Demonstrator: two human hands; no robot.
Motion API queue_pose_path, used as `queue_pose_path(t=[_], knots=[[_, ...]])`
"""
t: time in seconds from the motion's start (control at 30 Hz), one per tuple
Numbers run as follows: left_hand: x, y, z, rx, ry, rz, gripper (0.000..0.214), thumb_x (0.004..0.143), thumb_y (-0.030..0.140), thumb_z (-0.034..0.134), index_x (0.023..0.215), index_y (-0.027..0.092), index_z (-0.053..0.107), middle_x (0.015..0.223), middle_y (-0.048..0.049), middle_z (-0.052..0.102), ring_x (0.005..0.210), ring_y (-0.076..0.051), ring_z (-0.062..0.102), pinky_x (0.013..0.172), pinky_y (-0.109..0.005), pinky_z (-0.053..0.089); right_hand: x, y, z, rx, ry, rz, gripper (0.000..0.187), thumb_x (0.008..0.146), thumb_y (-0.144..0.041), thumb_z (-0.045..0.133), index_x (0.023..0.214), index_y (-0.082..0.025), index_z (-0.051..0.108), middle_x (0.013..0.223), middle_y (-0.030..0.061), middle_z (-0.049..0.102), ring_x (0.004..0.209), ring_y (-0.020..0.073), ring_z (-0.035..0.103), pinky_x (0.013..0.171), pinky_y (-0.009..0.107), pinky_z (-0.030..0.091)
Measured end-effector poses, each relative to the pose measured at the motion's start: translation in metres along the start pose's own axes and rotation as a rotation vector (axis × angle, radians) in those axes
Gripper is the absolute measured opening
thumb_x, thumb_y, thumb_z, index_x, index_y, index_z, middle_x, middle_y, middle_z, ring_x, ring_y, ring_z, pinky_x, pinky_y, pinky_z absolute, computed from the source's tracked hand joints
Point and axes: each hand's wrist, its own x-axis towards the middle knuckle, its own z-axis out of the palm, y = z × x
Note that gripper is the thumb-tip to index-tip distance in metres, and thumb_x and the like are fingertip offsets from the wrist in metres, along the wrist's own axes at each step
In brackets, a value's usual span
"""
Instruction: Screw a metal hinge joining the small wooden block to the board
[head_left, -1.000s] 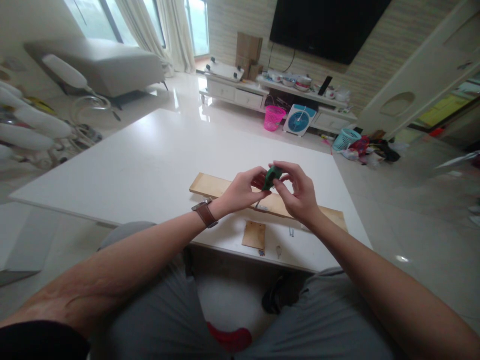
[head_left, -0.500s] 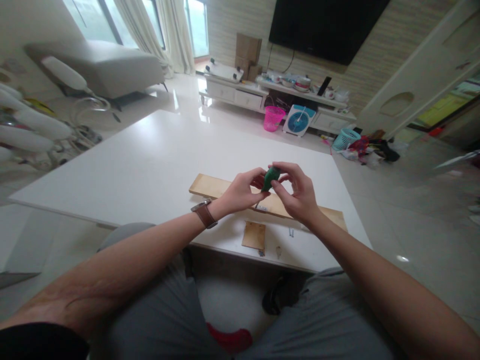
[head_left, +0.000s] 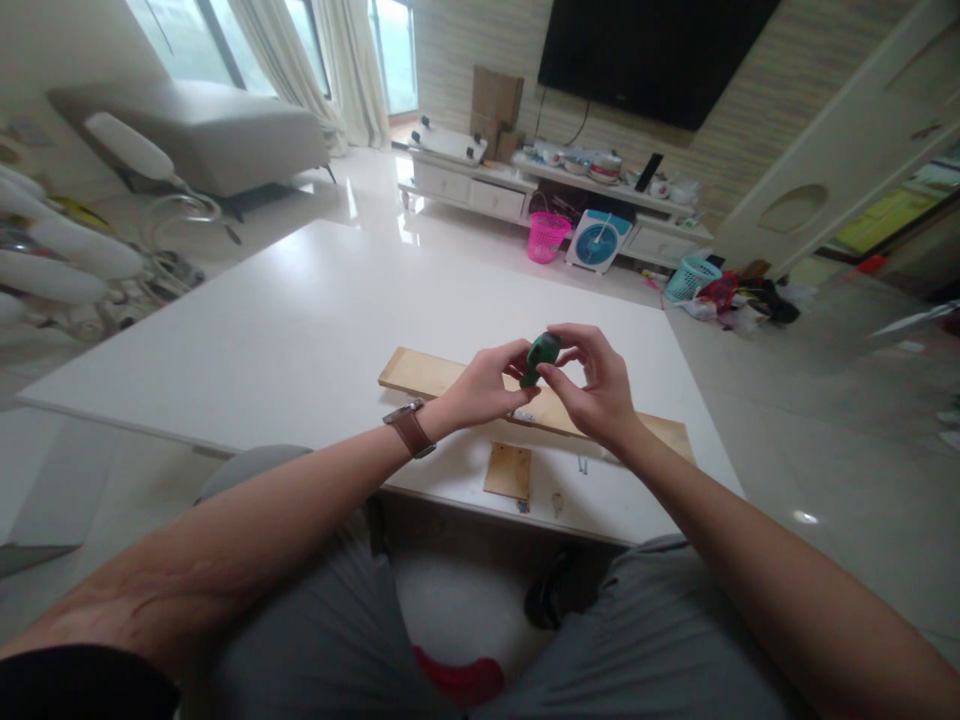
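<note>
A small green object with a dark top end (head_left: 541, 358) is held up above the table between both hands; its exact kind is not clear. My left hand (head_left: 489, 385) grips its left side, fingers behind and thumb below. On its right side, the thumb and fingers of my right hand (head_left: 596, 385) pinch it. Below the hands lies a long wooden board (head_left: 420, 373), partly covered by them. Closer to me rests a small square wooden piece (head_left: 508, 470) with two holes near its far edge. Screws (head_left: 583, 464) and a small metal piece (head_left: 557, 503) lie beside it.
The white table (head_left: 300, 320) stretches out ahead and left. Beyond it stand a pink basket (head_left: 548, 238), a blue-and-white fan (head_left: 598, 240), and a low TV cabinet (head_left: 495, 200). A light blue basket (head_left: 691, 280) with clutter sits on the floor at right.
The green object has turned slightly in my fingers, showing more of its dark end. Both hands stay in nearly the same place.
</note>
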Motion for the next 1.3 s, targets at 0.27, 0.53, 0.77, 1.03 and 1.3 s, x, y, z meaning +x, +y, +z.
queue_pose_path(t=[0.27, 0.53, 0.77, 1.03, 1.3], knots=[[0.0009, 0.0005, -0.0004, -0.027, 0.003, -0.022, 0.021, 0.085, 0.017, 0.081, 0.102, 0.019, 0.068, 0.089, 0.0001, 0.075, 0.084, -0.016, 0.073, 0.083, -0.03, 0.061, 0.002, -0.0026, -0.0011, -0.017, 0.001, -0.027, 0.035, 0.094, -0.027, 0.078, 0.127, -0.032, 0.067, 0.116, 0.0028, 0.072, 0.104, 0.022, 0.072, 0.081, 0.036, 0.061], [-0.0007, -0.0018, 0.0014, -0.124, -0.022, -0.035, 0.026, 0.087, 0.015, 0.078, 0.11, 0.019, 0.067, 0.104, -0.0045, 0.079, 0.097, -0.019, 0.079, 0.094, -0.035, 0.065, 0.0038, -0.0016, 0.0, -0.059, 0.03, -0.021, 0.033, 0.094, -0.028, 0.079, 0.126, -0.032, 0.07, 0.107, 0.0018, 0.071, 0.097, 0.0209, 0.071, 0.079, 0.036, 0.06], [0.0, -0.0038, 0.0009, -0.056, -0.002, -0.038, 0.028, 0.085, 0.017, 0.085, 0.108, 0.019, 0.069, 0.093, -0.0017, 0.078, 0.086, -0.017, 0.076, 0.086, -0.033, 0.064, 0.0046, -0.0063, -0.0036, -0.061, 0.033, 0.003, 0.024, 0.093, -0.03, 0.081, 0.114, -0.03, 0.07, 0.106, 0.002, 0.07, 0.097, 0.0214, 0.071, 0.08, 0.037, 0.059], [0.0, 0.0002, 0.0007, -0.103, 0.004, -0.054, 0.029, 0.084, 0.01, 0.076, 0.11, 0.019, 0.066, 0.096, -0.0026, 0.079, 0.088, -0.016, 0.079, 0.088, -0.032, 0.065, -0.0004, 0.0001, -0.0026, 0.047, -0.029, 0.041, 0.04, 0.097, -0.023, 0.072, 0.135, -0.031, 0.064, 0.128, 0.0057, 0.077, 0.115, 0.0234, 0.077, 0.097, 0.042, 0.063], [-0.0012, 0.0025, 0.0008, -0.064, -0.028, -0.049, 0.024, 0.084, 0.019, 0.082, 0.103, 0.019, 0.067, 0.096, -0.002, 0.077, 0.09, -0.017, 0.076, 0.089, -0.034, 0.066, 0.005, -0.0024, -0.0013, -0.088, 0.049, 0.049, 0.033, 0.089, -0.033, 0.084, 0.117, -0.03, 0.066, 0.104, 0.0003, 0.071, 0.095, 0.0202, 0.071, 0.078, 0.036, 0.061]])
